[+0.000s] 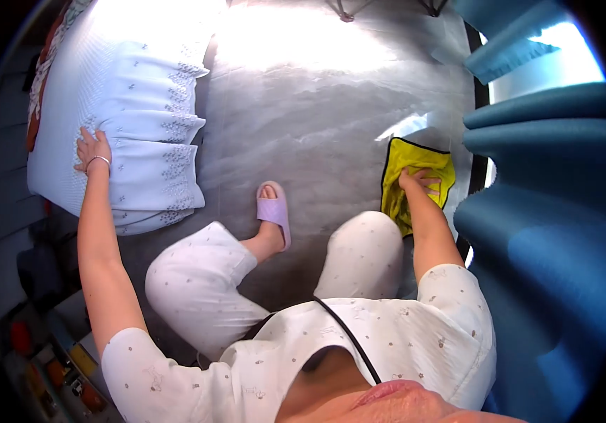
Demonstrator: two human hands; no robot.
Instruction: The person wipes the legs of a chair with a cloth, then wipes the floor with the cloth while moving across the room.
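Observation:
My left hand (93,151) lies with its fingers spread on a white bed cover (144,127) with a ruffled, flower-patterned edge. A thin bracelet circles that wrist. Over on the right, my right hand (421,180) is on a yellow cloth (416,154) with black edging. Its thumb and fingers curl against the fabric, which is creased around them. The cloth is spread against the grey floor (296,127), and part of it is hidden by my hand and forearm.
Long blue curtains (549,211) hang along the right side beside a bright window. A lilac slipper (273,213) is on my foot between the bed and the cloth. Dark metal legs (346,15) stand at the far end. Cluttered shelves (56,374) show at lower left.

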